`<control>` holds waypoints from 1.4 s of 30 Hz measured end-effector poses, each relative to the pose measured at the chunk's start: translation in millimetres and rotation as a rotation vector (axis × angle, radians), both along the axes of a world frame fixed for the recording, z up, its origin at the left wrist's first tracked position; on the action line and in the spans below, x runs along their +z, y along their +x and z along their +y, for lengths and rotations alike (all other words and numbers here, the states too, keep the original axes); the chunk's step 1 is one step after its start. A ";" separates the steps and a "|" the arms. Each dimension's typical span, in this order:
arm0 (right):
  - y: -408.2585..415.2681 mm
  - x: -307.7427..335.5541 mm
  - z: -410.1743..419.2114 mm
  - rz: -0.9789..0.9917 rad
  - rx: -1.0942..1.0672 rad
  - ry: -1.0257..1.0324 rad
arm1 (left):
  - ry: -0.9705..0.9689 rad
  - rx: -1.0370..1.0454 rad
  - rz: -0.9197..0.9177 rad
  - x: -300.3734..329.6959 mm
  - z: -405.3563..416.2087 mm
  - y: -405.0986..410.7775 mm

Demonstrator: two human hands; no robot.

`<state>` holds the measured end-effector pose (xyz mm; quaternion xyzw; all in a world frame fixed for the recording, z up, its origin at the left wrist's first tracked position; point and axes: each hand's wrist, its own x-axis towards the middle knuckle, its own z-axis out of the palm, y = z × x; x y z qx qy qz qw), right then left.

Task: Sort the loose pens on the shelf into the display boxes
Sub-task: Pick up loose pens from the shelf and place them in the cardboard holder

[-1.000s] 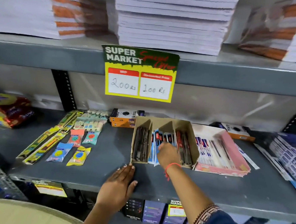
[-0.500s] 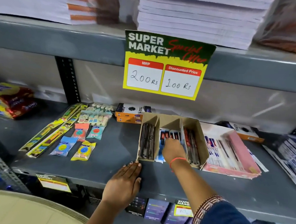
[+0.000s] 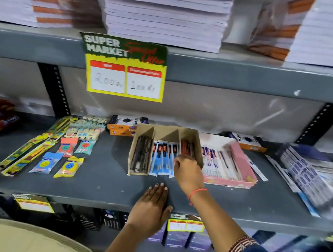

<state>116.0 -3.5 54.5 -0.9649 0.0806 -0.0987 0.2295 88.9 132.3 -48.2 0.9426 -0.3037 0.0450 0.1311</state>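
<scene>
A brown cardboard display box (image 3: 167, 130) with three compartments stands on the grey shelf (image 3: 103, 182). Dark pens (image 3: 140, 155) fill its left slot, blue-packed pens (image 3: 160, 159) the middle, red pens (image 3: 186, 146) the right. My right hand (image 3: 188, 174) hovers at the box's front, fingers curled down onto the pens where the middle and right slots meet; what they grip is hidden. My left hand (image 3: 153, 206) lies flat and open on the shelf's front edge. To the right, a pink box (image 3: 242, 165) holds white and blue pens (image 3: 218, 162).
Small coloured sachets (image 3: 68, 166) and long yellow packs (image 3: 29, 152) lie on the left. Orange boxes (image 3: 122, 128) stand behind the display box. Blue packets (image 3: 311, 173) are piled at the right. A price sign (image 3: 124, 68) hangs from the upper shelf under stacked notebooks (image 3: 164, 16).
My right hand has slid a little to the right, from the middle slot toward the red pens. The left hand stays flat on the shelf. The camera has shifted.
</scene>
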 end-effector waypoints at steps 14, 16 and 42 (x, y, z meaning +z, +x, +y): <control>-78.8 -16.5 -221.8 -0.004 -0.709 -0.063 | 0.223 -0.203 0.036 13.9 -136.2 -18.6; -91.4 -28.8 -251.9 0.144 -0.758 -0.022 | 0.201 -0.198 0.004 6.3 -137.4 -18.0; -85.3 -52.4 -279.4 -0.139 -1.063 0.732 | 0.208 -0.153 0.045 12.2 -131.2 -18.7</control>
